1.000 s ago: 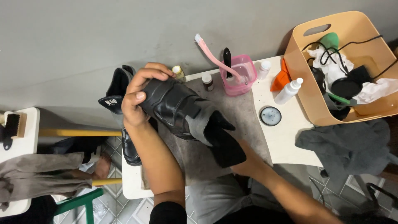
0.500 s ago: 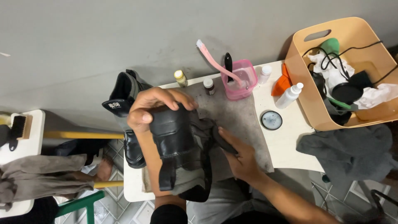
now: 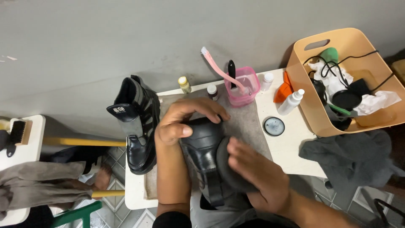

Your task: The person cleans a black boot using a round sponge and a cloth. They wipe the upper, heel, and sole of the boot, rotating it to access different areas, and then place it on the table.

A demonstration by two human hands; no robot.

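Both hands grip one black boot (image 3: pixel 202 145) over the grey mat (image 3: pixel 249 126). Fingers of the left hand (image 3: pixel 181 122) curl over the boot's far end and the thumb lies along its upper, clamping it. Pressed against the near side of the boot, the right hand (image 3: pixel 257 173) holds a dark round pad (image 3: pixel 225 166) flat on the leather, fingers closed over it.

Left of the grip, close by, a second black boot (image 3: pixel 137 126) stands upright at the edge of the white table (image 3: pixel 291 147). Beyond the grip sit a small yellow-capped bottle (image 3: pixel 184 84), a dark-capped bottle (image 3: pixel 212 91) and a pink cup (image 3: pixel 244 84) holding a pink brush (image 3: pixel 219 69). Right of the grip lie a round tin (image 3: pixel 274 126) and a white bottle (image 3: pixel 292 101), then a tan basket (image 3: pixel 303 76) of cords and rags, with a grey cloth (image 3: pixel 350 156) in front of it.
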